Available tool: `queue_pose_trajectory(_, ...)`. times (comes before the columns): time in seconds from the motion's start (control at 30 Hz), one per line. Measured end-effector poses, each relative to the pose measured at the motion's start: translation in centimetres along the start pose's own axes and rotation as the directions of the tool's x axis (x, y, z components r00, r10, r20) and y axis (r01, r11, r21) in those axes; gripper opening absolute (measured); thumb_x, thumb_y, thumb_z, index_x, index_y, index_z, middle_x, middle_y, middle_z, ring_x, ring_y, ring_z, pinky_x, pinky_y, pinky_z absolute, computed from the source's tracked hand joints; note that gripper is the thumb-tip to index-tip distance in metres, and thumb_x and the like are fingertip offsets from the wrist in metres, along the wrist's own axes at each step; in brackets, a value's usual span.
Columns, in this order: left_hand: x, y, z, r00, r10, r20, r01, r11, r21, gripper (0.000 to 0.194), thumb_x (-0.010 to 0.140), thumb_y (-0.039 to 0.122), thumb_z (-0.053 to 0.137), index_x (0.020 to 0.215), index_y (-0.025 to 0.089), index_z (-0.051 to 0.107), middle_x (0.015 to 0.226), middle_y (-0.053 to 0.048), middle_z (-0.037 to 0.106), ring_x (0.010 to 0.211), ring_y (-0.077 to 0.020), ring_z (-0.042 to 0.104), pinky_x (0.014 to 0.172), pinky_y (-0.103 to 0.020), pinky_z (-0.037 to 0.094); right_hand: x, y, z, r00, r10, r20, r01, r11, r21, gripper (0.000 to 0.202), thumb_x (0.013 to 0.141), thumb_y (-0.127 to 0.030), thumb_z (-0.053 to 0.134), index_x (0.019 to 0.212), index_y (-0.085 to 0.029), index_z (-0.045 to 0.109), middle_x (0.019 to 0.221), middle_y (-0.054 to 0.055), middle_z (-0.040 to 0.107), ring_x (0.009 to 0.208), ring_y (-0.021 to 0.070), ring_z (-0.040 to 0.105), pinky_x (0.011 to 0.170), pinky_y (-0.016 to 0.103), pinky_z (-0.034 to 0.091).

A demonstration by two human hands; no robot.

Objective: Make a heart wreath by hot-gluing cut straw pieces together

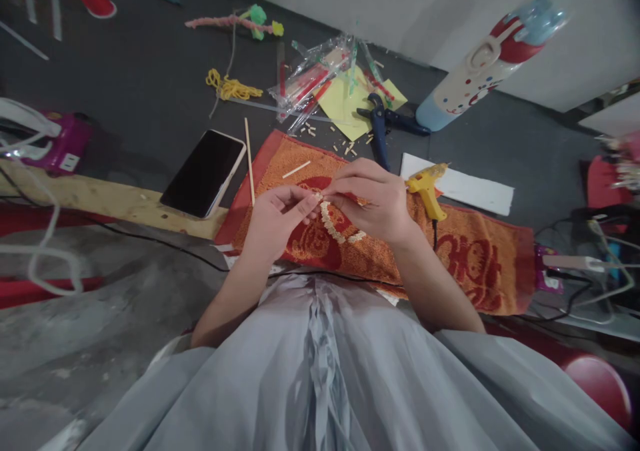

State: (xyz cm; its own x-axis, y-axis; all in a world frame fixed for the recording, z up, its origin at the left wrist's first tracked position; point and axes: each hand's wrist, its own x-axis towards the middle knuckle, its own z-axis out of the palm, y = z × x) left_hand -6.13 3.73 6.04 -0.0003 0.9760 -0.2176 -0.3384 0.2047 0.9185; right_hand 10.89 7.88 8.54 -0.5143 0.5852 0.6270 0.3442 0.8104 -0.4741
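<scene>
Between my hands hangs a curved chain of small pale pieces, which look like short cut bits of stick. My left hand pinches its upper end between thumb and fingers. My right hand has its fingertips closed at that same end, touching or nearly touching the left thumb; anything small in them is hidden. Below both hands lies an orange and red towel. A short thin stick rests on the towel, left of the fingertips. To the right of my right hand is a yellow glue gun with a black cord.
A phone and a longer wooden stick lie left. Beyond the towel are dark blue cutters, cut stick bits, yellow paper, plastic wrappers, yellow string, and a white strip. A bottle stands back right.
</scene>
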Motion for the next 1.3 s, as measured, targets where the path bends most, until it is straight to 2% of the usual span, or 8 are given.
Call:
queue_pose_trajectory(0.4,-0.20,-0.06,0.17,1.000,0.023,0.015,-0.023,1.000,-0.002,0.037,0.058,0.046,0.086,0.066,0.016,0.067,0.060,-0.001,0.067,0.054,-0.0090,0.060,0.050,-0.020,0.047,-0.46,0.23,0.57,0.998,0.021,-0.053,-0.017,0.997,0.074,0.011,0.088,-0.016,0.058,0.083,-0.023,0.066,0.080,0.003,0.068,0.078,0.0153,0.065,0.071,0.031,0.053)
queue_pose_trajectory(0.6,-0.24,0.00,0.24,0.999,0.034,0.003,-0.034,0.999,0.039,0.039,0.057,0.049,0.086,0.067,0.016,0.067,0.060,-0.001,0.067,0.054,-0.0101,0.061,0.049,-0.021,0.047,-0.56,0.41,0.39,0.999,0.022,-0.039,-0.020,0.998,0.061,0.011,0.089,-0.020,0.059,0.083,-0.024,0.068,0.081,0.003,0.069,0.078,0.0155,0.066,0.072,0.032,0.054)
queue_pose_trajectory(0.93,-0.31,0.13,0.17,0.998,0.045,0.046,-0.049,0.994,0.098,0.034,0.064,0.047,0.083,0.069,0.016,0.068,0.062,-0.002,0.068,0.053,-0.0101,0.060,0.049,-0.022,0.047,-0.50,0.32,-0.12,1.000,0.016,-0.015,-0.015,0.999,0.052,0.013,0.089,-0.018,0.058,0.082,-0.024,0.068,0.081,0.002,0.069,0.078,0.0153,0.065,0.071,0.032,0.053)
queue_pose_trajectory(1.1,-0.32,0.21,0.28,0.999,0.034,0.035,-0.037,0.995,0.096,0.036,0.063,0.048,0.083,0.068,0.016,0.068,0.061,-0.002,0.068,0.052,-0.0092,0.060,0.048,-0.020,0.046,-0.53,0.34,-0.04,0.999,-0.004,-0.048,0.008,0.997,0.080,0.014,0.089,-0.016,0.058,0.082,-0.024,0.067,0.081,0.002,0.069,0.079,0.0148,0.064,0.071,0.031,0.053)
queue_pose_trajectory(1.3,-0.19,0.16,0.40,0.998,0.044,0.036,-0.047,0.993,0.109,0.038,0.061,0.051,0.083,0.069,0.017,0.068,0.061,-0.002,0.068,0.053,-0.0097,0.060,0.048,-0.021,0.047,-0.52,0.39,-0.27,0.999,0.038,-0.013,-0.037,0.998,0.051,0.014,0.090,-0.024,0.060,0.080,-0.024,0.070,0.080,0.003,0.069,0.077,0.0153,0.064,0.069,0.032,0.054)
